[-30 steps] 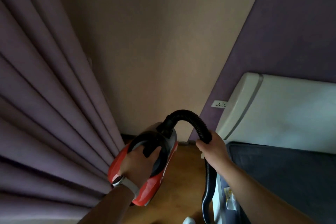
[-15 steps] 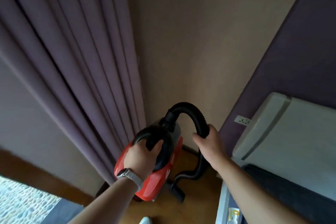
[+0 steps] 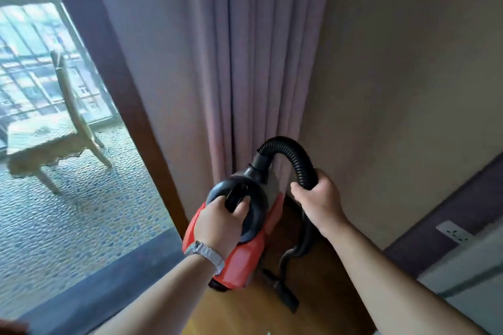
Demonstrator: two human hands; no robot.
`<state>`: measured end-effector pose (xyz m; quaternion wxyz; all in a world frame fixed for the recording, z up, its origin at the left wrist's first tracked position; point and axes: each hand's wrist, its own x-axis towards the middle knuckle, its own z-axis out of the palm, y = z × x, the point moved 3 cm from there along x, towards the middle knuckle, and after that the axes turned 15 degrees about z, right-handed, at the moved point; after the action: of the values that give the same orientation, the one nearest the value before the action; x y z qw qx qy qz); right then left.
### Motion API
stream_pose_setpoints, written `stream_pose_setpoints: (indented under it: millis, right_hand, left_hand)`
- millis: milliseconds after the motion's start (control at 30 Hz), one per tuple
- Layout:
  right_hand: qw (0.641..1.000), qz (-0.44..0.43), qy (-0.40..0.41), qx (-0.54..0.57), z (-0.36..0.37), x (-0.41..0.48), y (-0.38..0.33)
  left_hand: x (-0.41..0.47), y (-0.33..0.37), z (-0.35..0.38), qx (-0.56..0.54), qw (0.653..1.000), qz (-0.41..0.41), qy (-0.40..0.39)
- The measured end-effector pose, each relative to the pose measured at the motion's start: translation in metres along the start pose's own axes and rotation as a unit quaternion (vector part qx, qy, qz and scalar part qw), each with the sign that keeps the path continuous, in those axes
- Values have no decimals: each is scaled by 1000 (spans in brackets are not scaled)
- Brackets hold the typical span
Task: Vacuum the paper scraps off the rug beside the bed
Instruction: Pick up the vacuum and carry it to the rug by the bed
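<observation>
A red and black handheld vacuum (image 3: 245,261) hangs in the air in front of me. My left hand (image 3: 220,223) grips its black handle, a watch on the wrist. My right hand (image 3: 318,201) grips the black ribbed hose (image 3: 288,147), which arches out of the vacuum's top and runs down behind the hand. The hose ends in a flat black nozzle (image 3: 283,294) close to the wooden floor (image 3: 245,313). No rug and no paper scraps are in view.
Purple curtains (image 3: 245,62) hang straight ahead beside a beige wall (image 3: 394,90). A glass door at left shows a balcony with a pebble floor and a chair (image 3: 62,128). A white bed headboard (image 3: 468,277) and a wall socket (image 3: 454,234) sit at lower right.
The view has swung left: the bed slid to the right edge and the glass door and balcony came into sight. Both hands keep their hold on the vacuum and hose.
</observation>
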<state>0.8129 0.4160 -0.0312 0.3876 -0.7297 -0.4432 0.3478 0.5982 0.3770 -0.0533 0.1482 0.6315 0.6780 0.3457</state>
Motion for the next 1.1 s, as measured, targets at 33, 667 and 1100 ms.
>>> stream_pose_setpoints:
  millis: [33, 667, 1100]
  right_hand:
    - [1000, -10, -9, -7, 13, -5, -8]
    - [952, -128, -275, -31, 319, -281, -122]
    - [810, -255, -523, -77, 482, -509, -177]
  left_hand:
    - [-3, -10, -11, 4, 1000, -8, 13]
    - [-184, -277, -316, 61, 963, -192, 177]
    - [-347, -387, -470, 113, 871, -319, 357]
